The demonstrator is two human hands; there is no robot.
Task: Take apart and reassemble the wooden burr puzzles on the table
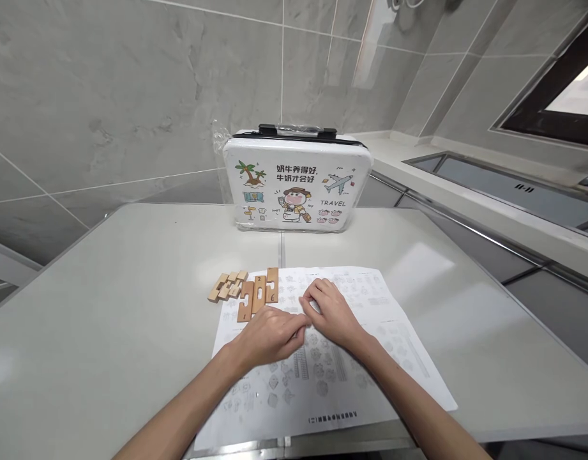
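Observation:
Both hands hover close together low over a large printed sheet (418,393). My left hand (274,332) is closed, thumb and forefinger pressed together beside my right fingertips. My right hand (332,312) is also closed, its fingers curled inward. Whatever either hand holds, if anything, is hidden. Just beyond my left hand lie notched wooden puzzle pieces: one marked 1 (242,313), one marked 2 (258,308) with a slot through it, and one that seems marked 6 (274,284). Several smaller, paler wooden pieces (218,288) lie left of them, partly off the sheet.
A white cartoon-printed case (298,185) in clear plastic stands upright at the back of the pale folding table (131,319). Behind it rises a grey tiled wall (131,96). A counter with a sink (504,185) runs along the right.

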